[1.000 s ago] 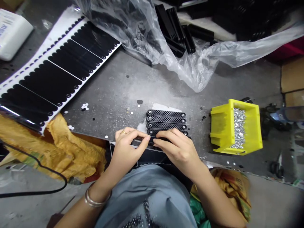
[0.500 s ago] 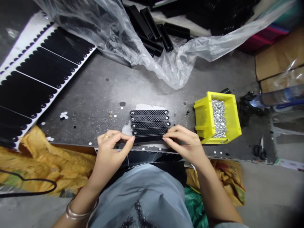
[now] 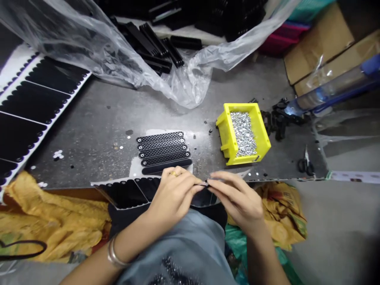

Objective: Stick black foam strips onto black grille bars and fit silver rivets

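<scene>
Yellow bin (image 3: 228,136) of silver screws (image 3: 243,132), black cross-hatched strips (image 3: 162,147), mustard-yellow cloth (image 3: 56,221)

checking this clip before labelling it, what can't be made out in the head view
All in the head view:
1. Dark sliver pinched between the left hand and right hand: fingertips cover most of it, so what it is is unclear.
2. Black parts at the top: veiled by the plastic bag and cut by the top edge.
3. Sticker sheet: cut off by the left edge.
4. Shiny pieces in the yellow bin: too small to identify.
</scene>
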The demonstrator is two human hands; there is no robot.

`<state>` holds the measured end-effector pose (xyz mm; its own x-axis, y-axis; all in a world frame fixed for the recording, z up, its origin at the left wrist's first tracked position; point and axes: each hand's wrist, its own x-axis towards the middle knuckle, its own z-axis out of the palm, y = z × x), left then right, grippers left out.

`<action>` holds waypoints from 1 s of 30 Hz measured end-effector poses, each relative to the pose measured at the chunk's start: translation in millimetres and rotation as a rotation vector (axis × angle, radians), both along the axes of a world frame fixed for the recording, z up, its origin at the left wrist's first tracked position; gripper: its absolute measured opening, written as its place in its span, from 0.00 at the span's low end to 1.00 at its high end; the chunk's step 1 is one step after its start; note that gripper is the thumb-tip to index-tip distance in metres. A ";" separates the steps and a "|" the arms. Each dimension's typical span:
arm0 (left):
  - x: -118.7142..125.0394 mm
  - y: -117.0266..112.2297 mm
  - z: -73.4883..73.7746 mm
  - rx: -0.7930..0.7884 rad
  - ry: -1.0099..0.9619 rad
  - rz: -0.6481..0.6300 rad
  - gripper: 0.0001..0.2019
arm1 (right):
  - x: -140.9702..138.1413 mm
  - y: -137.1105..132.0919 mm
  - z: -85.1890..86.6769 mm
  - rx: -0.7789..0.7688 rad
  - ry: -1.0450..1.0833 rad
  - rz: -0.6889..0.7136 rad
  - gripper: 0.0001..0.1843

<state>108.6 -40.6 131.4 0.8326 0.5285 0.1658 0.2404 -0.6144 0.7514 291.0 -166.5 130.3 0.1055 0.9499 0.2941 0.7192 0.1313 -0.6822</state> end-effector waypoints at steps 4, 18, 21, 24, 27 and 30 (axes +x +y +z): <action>-2.4 -0.6 0.4 -0.084 0.003 0.022 0.11 | -6.3 8.0 -11.1 0.052 0.076 -0.013 0.28; -12.1 -11.2 -32.1 0.412 -0.061 0.318 0.13 | 1.9 12.7 19.3 0.018 0.641 -0.276 0.19; -35.2 5.6 -24.0 0.331 -0.030 0.462 0.08 | -20.9 59.7 11.0 0.029 0.193 -0.147 0.27; -68.4 34.2 -16.2 0.216 0.054 0.659 0.03 | -44.0 97.9 -1.6 0.104 -0.008 0.095 0.34; -92.9 55.7 -15.4 0.075 0.112 0.741 0.03 | -58.2 118.3 -6.2 0.080 -0.062 0.197 0.29; -98.8 61.4 -20.0 -0.002 0.117 0.728 0.04 | -60.0 125.6 -2.4 0.033 -0.121 0.280 0.25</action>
